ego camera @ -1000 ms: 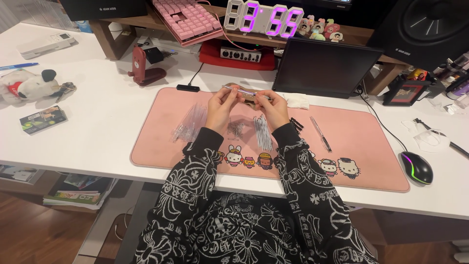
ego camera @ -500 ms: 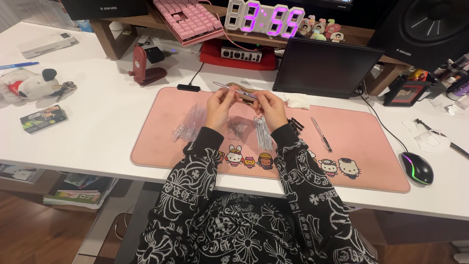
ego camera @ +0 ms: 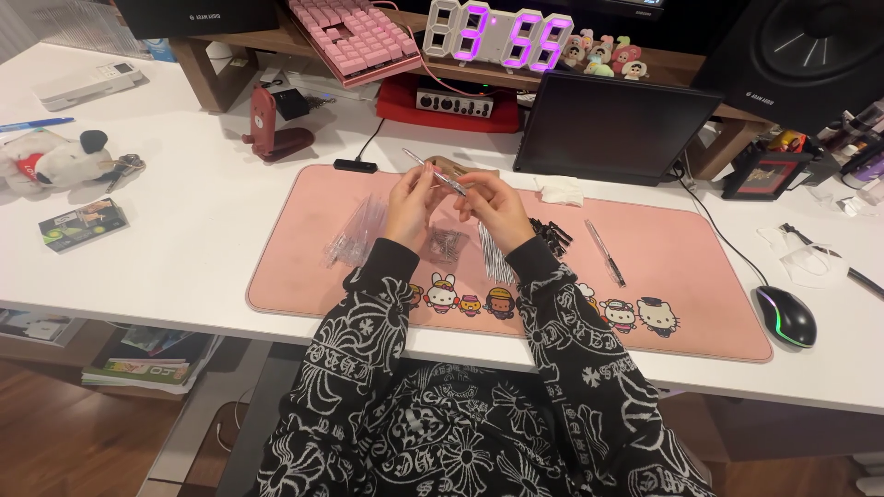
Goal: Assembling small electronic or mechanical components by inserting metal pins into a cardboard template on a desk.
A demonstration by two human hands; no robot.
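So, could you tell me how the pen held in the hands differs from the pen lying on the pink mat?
The held pen is up off the desk, pinched between the left hand and right hand; the lying pen rests untouched on the pink mat, to the right of the hands. The held pen slants across, while the lying pen points mostly away from the person. Both look slim and partly clear.
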